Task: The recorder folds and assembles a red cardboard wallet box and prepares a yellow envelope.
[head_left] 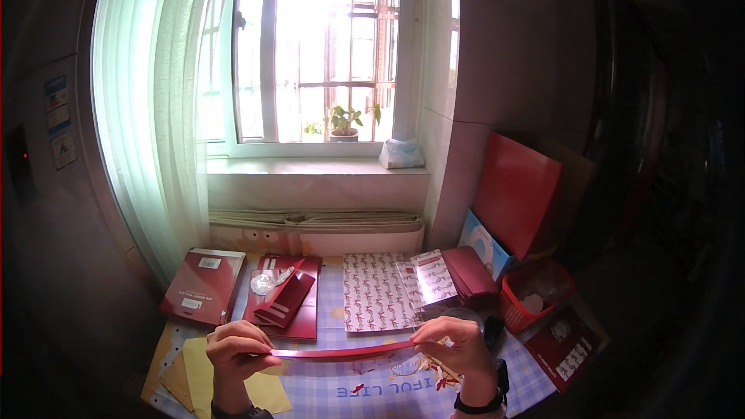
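A narrow red strip (341,354), like ribbon or folded paper, stretches level between my two hands above the table. Its left end is pinched between the thumb and fingers of my left hand (237,351). My right hand (454,345) pinches the other end, and the strip sags slightly in the middle. Beneath my left hand lie yellow paper sheets (268,393). Small cream and red scraps (444,372) lie by my right hand, partly hidden by it. Beyond the strip is a sheet of patterned paper (375,295) with red motifs on white.
A dark red box (204,285) and a red folder with a folded card (289,302) lie at the left. At the right are a red basket (535,295), a dark red pouch (471,273) and a red card (565,349). A blue checked cloth (326,396) covers the table.
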Motion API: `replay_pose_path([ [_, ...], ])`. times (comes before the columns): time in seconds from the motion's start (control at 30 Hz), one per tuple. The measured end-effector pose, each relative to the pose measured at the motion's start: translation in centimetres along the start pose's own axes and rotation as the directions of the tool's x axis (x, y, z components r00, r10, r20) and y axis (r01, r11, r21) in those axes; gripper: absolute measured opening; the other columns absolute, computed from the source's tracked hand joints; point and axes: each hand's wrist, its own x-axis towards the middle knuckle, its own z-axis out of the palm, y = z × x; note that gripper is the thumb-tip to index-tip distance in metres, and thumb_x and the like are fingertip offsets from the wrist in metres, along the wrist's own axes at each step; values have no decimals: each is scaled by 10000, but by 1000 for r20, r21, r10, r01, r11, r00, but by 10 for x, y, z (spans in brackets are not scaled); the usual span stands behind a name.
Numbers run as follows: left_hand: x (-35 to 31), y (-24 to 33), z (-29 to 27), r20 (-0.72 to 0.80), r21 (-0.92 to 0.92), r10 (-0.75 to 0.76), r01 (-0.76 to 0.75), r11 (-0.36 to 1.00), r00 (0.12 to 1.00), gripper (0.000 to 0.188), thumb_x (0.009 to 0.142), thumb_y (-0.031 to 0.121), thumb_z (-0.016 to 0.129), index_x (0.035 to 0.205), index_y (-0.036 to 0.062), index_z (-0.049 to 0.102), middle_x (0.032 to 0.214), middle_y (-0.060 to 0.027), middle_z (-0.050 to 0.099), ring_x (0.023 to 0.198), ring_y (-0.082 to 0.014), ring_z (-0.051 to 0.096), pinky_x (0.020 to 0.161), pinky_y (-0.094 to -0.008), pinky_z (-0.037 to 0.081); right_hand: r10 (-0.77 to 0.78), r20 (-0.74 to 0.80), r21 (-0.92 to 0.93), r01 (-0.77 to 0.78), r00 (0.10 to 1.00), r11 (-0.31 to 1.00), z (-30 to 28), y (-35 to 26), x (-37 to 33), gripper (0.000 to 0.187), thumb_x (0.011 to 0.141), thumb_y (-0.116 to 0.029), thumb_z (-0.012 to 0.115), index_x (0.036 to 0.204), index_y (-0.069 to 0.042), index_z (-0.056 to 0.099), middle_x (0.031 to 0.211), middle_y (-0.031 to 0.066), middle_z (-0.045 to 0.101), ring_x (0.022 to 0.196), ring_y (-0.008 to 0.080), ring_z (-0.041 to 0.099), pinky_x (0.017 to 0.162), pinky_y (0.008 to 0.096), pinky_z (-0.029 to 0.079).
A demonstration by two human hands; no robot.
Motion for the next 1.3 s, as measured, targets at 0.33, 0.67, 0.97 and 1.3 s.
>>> replay_pose_path([
  [0.33,-2,-1,6,7,22,-71,71,997,997,273,586,126,821,728,32,608,652,-68,590,556,-151,587,480,-227,462,139,-1,-102,-138,990,985,2,-11,2,182,709,-81,723,882,-61,667,824,63,662,791,182,629,753,330,485],
  [0.67,-1,19,40,190,175,45,-79,982,981,267,600,211,818,723,78,622,624,-12,560,532,-144,574,477,-238,478,-31,311,-516,196,950,834,36,-29,4,250,736,-294,690,933,-141,665,789,12,650,797,165,622,934,469,344],
  [0.97,-1,19,40,86,506,-31,-18,862,996,741,599,311,816,1149,41,399,1092,-166,473,1011,-303,497,865,-398,422,-62,-63,-430,28,996,902,38,-21,0,126,740,-105,678,844,-46,641,729,128,622,632,261,610,580,323,468],
  [1.3,-13,22,56,-106,678,-236,244,693,966,695,691,209,700,1256,65,320,1298,-200,211,1231,-376,213,981,-500,246,61,-425,-170,-145,903,975,45,-2,-3,132,828,-88,612,901,20,588,676,34,610,604,42,534,518,185,406],
])
